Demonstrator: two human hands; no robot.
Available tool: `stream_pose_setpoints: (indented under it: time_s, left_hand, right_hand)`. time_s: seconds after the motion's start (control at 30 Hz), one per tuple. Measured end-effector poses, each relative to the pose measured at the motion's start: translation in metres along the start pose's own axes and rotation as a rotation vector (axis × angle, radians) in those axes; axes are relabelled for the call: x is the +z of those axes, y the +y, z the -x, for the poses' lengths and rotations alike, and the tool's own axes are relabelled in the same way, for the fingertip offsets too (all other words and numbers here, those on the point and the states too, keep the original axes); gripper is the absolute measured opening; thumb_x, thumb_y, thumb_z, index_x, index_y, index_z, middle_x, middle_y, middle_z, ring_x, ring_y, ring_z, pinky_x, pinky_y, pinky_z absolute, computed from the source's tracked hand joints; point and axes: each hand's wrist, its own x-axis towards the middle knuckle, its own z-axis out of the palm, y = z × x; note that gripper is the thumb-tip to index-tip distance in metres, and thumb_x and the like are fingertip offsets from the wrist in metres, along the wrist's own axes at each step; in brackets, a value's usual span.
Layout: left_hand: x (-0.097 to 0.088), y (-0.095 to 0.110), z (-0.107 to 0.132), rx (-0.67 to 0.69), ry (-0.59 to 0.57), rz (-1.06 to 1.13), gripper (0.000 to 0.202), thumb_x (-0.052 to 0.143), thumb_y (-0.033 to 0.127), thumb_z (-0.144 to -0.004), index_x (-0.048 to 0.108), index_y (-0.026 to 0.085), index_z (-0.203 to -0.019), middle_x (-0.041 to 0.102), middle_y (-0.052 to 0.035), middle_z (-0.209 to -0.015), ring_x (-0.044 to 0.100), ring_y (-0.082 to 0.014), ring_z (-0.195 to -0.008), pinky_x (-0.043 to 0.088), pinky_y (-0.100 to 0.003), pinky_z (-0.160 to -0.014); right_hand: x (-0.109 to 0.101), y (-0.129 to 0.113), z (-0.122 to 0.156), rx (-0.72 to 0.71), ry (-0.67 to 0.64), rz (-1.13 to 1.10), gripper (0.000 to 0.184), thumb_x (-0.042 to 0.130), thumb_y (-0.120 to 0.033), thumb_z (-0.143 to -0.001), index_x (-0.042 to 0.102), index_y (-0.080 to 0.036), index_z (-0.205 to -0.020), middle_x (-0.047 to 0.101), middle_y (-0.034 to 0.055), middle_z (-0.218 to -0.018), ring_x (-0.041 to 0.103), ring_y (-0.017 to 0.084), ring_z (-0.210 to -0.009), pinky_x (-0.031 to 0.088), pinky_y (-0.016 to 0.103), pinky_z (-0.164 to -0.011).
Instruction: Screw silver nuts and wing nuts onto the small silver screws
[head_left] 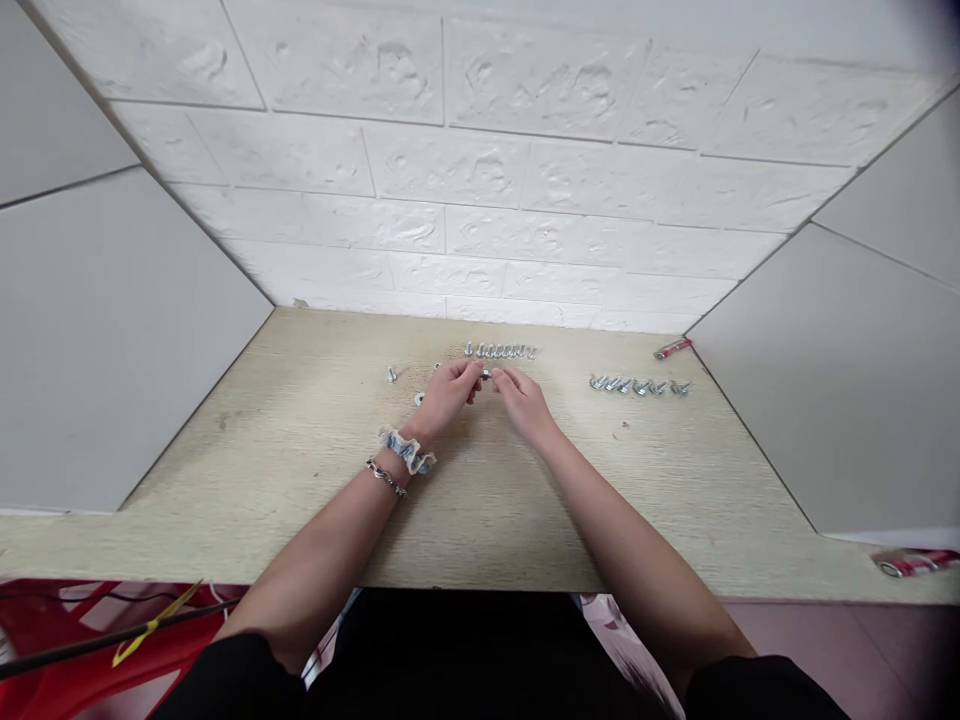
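Between left hand point(450, 390) and right hand point(523, 402), a small metal fastener point(486, 375) is pinched over the table point(487, 530); six washered bolts point(640, 387) seem completed at right, plain bolts point(498, 351) behind seemingly left undone

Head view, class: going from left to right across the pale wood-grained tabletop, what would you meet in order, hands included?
Lone silver metal bolt → bare left hand → small silver metal piece between the hands → bare right hand → row of silver metal bolts → red-and-silver cylindrical object.
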Motion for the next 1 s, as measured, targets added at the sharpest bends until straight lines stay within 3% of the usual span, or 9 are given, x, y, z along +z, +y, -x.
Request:
stream_pose_setpoints:
  time_s: [0.1, 0.2, 0.33, 0.5, 0.7, 1.0]
  left_hand:
    - [-0.0001, 0.0007, 0.0006, 0.028, -0.031, -0.008, 0.037, 0.045, 0.041, -0.081, 0.046, 0.016, -0.054, 0.047, 0.0023, -0.051, 0.042, -0.0084, -0.047, 0.034, -0.022, -0.050]
    - [-0.0002, 0.0026, 0.0021, 0.054, -0.093, -0.016, 0.037, 0.043, 0.040, -0.082, 0.045, 0.016, -0.053, 0.049, 0.0019, -0.051, 0.042, -0.0086, -0.048, 0.034, -0.022, -0.051]
    - [0.0000, 0.0052, 0.0036, 0.050, -0.122, -0.058, 0.034, 0.043, 0.035, -0.081, 0.045, 0.016, -0.053, 0.047, 0.0032, -0.051, 0.038, -0.0081, -0.046, 0.031, -0.023, -0.049]
    - [0.0001, 0.0043, 0.0027, 0.050, -0.087, -0.106, 0.034, 0.043, 0.034, -0.080, 0.044, 0.016, -0.051, 0.042, 0.0044, -0.047, 0.037, -0.0084, -0.045, 0.029, -0.023, -0.048]
    - [-0.0009, 0.0043, 0.0024, 0.031, -0.032, -0.096, 0.035, 0.043, 0.038, -0.080, 0.045, 0.017, -0.052, 0.042, 0.0041, -0.046, 0.038, -0.0090, -0.046, 0.030, -0.024, -0.049]
    - [-0.0002, 0.0025, 0.0009, 0.005, 0.008, -0.070, 0.031, 0.045, 0.037, -0.079, 0.049, 0.016, -0.055, 0.047, 0.0031, -0.051, 0.042, -0.0091, -0.048, 0.033, -0.023, -0.050]
  right_hand:
    - [0.0017, 0.0041, -0.0033, 0.107, -0.130, -0.105, 0.057, 0.028, -0.063, -0.082, 0.048, -0.019, -0.051, 0.046, 0.0005, -0.052, 0.044, 0.012, -0.053, 0.036, 0.027, -0.055]
    - [0.0054, 0.0080, -0.0070, 0.228, -0.202, -0.269, 0.064, 0.026, -0.068, -0.080, 0.051, -0.018, -0.050, 0.048, 0.0014, -0.050, 0.040, 0.010, -0.046, 0.033, 0.026, -0.049]
    - [0.0072, 0.0084, -0.0095, 0.304, -0.154, -0.464, 0.057, 0.038, -0.068, -0.076, 0.053, -0.017, -0.054, 0.055, 0.0026, -0.058, 0.040, 0.009, -0.046, 0.031, 0.025, -0.047]
    - [0.0038, 0.0048, -0.0096, 0.350, -0.067, -0.521, 0.047, 0.046, -0.061, -0.075, 0.058, -0.017, -0.063, 0.054, 0.0017, -0.057, 0.044, 0.010, -0.050, 0.034, 0.026, -0.051]
    - [0.0011, 0.0039, -0.0074, 0.289, -0.017, -0.537, 0.039, 0.050, -0.055, -0.073, 0.064, -0.019, -0.071, 0.063, 0.0048, -0.080, 0.053, 0.016, -0.075, 0.041, 0.027, -0.061]
    - [-0.0019, 0.0015, -0.0048, 0.169, -0.002, -0.512, 0.040, 0.048, -0.056, -0.074, 0.067, -0.021, -0.077, 0.064, 0.0057, -0.101, 0.050, 0.021, -0.102, 0.041, 0.030, -0.073]
